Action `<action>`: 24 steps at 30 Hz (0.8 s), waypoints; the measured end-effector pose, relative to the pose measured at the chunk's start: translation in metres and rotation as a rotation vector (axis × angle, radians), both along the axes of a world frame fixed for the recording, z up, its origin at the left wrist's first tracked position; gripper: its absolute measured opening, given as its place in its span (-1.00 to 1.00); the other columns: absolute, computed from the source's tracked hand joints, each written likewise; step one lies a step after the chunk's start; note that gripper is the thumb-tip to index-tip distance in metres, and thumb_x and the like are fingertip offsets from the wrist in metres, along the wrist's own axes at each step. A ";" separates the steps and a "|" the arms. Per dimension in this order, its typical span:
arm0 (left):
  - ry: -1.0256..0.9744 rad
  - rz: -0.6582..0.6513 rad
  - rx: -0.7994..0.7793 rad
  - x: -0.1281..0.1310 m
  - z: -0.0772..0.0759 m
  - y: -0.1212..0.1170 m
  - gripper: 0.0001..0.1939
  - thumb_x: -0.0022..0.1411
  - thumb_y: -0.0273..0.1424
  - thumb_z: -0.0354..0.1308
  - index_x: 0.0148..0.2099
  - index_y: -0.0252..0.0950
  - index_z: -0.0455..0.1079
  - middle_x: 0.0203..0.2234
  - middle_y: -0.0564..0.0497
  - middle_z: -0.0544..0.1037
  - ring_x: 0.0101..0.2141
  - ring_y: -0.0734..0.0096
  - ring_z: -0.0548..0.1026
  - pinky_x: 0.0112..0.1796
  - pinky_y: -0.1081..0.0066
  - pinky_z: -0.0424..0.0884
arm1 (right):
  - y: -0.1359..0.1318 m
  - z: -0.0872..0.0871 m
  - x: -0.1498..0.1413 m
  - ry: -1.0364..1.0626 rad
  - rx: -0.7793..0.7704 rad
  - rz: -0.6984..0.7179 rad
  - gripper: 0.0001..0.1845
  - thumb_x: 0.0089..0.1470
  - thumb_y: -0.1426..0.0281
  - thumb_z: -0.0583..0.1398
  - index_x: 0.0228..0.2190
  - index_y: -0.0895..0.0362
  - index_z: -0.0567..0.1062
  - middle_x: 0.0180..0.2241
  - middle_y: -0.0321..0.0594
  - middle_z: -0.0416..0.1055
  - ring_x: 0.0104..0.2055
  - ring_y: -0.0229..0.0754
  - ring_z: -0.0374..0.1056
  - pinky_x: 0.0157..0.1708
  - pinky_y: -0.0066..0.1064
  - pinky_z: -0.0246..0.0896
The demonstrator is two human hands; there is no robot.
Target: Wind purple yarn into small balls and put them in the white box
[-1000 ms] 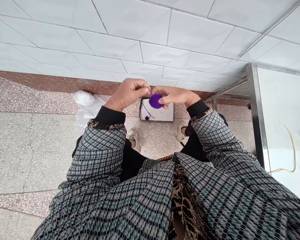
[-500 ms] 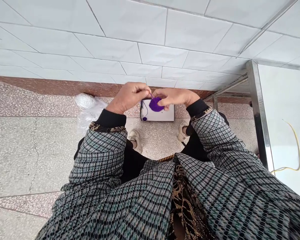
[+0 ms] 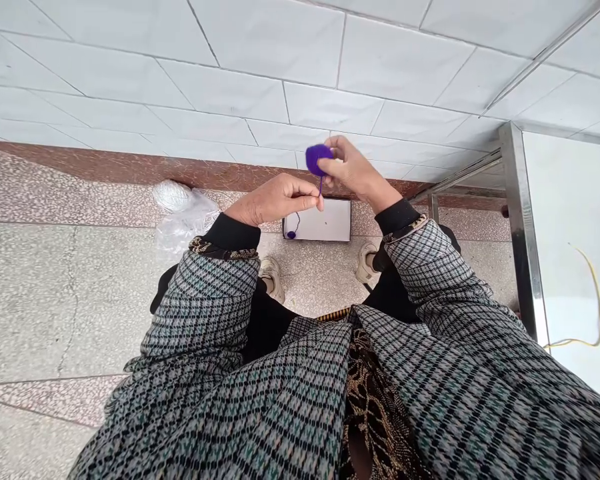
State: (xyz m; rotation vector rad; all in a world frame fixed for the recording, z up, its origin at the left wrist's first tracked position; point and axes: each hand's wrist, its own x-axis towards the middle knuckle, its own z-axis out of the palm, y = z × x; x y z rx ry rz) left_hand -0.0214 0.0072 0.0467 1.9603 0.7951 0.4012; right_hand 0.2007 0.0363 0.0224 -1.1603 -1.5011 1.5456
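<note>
Right hand (image 3: 350,168): fingers clamped on round purple yarn ball (image 3: 319,160). Left hand (image 3: 280,198): fingers pinching taut purple strand (image 3: 321,186) just below.

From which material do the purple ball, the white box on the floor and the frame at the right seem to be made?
Purple ball: yarn, matte; a strand runs from it. Fibre unclear.
Box: probably cardboard, plain white inside, with thin straight edges; plastic is possible.
Frame: shiny metal, perhaps stainless steel, by its grey colour and bright reflections.

Purple yarn ball (image 3: 319,159) in right hand (image 3: 347,167)
</note>
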 end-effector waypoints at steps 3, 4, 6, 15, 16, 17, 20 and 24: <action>-0.007 0.093 -0.005 -0.004 0.003 -0.001 -0.73 0.31 -0.25 0.20 -0.29 -0.29 0.64 -0.42 0.00 0.63 -0.35 0.36 0.53 -0.18 0.36 0.47 | -0.005 0.012 0.004 -0.252 -0.038 0.241 -0.61 0.21 0.41 0.42 -0.08 0.11 0.33 -0.35 -0.36 0.37 -0.48 -0.33 0.27 -0.55 -0.57 0.16; -0.003 0.132 -0.012 -0.005 0.005 0.000 -0.75 0.30 -0.27 0.21 -0.30 -0.30 0.63 -0.42 -0.01 0.63 -0.33 0.35 0.54 -0.17 0.35 0.47 | -0.006 0.017 0.007 -0.290 -0.058 0.362 -0.62 0.18 0.44 0.42 -0.09 0.13 0.36 -0.38 -0.36 0.37 -0.48 -0.32 0.27 -0.55 -0.56 0.16; 0.004 0.213 -0.037 -0.010 0.009 0.000 -0.77 0.28 -0.29 0.22 -0.29 -0.31 0.62 -0.41 -0.02 0.63 -0.28 0.31 0.57 -0.13 0.33 0.49 | -0.006 0.025 0.015 -0.232 -0.094 0.610 -0.61 0.15 0.42 0.44 -0.10 0.15 0.40 -0.39 -0.35 0.38 -0.46 -0.32 0.30 -0.51 -0.56 0.20; -0.199 0.348 -0.164 -0.003 -0.006 0.004 -0.74 0.29 -0.20 0.21 -0.30 -0.26 0.59 -0.39 -0.03 0.59 -0.45 0.42 0.40 -0.28 0.29 0.42 | -0.007 0.033 0.025 0.402 -0.051 0.093 -0.36 0.21 -0.09 0.40 -0.04 0.06 0.29 -0.20 -0.28 0.39 -0.39 -0.31 0.32 -0.39 -0.50 0.36; -0.152 0.309 -0.137 0.002 -0.007 0.004 -0.76 0.27 -0.24 0.20 -0.32 -0.26 0.58 -0.41 -0.02 0.59 -0.43 0.41 0.42 -0.25 0.29 0.43 | -0.006 0.034 0.020 0.411 -0.029 -0.007 -0.46 0.30 -0.03 0.35 -0.03 0.05 0.28 -0.20 -0.28 0.38 -0.38 -0.31 0.33 -0.36 -0.50 0.39; -0.095 0.253 -0.112 0.006 -0.006 0.003 -0.78 0.27 -0.26 0.20 -0.34 -0.26 0.58 -0.42 -0.01 0.59 -0.40 0.39 0.46 -0.21 0.30 0.45 | -0.005 0.034 0.014 0.388 -0.012 -0.084 -0.58 0.40 0.06 0.29 -0.02 0.05 0.27 -0.19 -0.29 0.38 -0.37 -0.32 0.34 -0.33 -0.52 0.40; 0.011 0.074 -0.093 0.013 0.002 -0.002 -0.78 0.26 -0.28 0.20 -0.35 -0.26 0.59 -0.43 0.02 0.62 -0.35 0.38 0.52 -0.15 0.33 0.47 | -0.003 0.028 0.001 0.187 -0.016 -0.174 -0.83 0.45 0.44 0.17 -0.02 0.07 0.26 -0.23 -0.32 0.40 -0.44 -0.37 0.33 -0.39 -0.59 0.35; -0.012 0.171 -0.068 0.000 0.014 -0.004 -0.79 0.28 -0.30 0.20 -0.32 -0.30 0.57 -0.41 0.00 0.61 -0.29 0.32 0.56 -0.12 0.32 0.48 | -0.005 0.021 0.004 -0.031 -0.162 0.202 -0.60 0.13 0.59 0.40 -0.13 0.14 0.34 -0.39 -0.35 0.41 -0.53 -0.34 0.30 -0.59 -0.58 0.16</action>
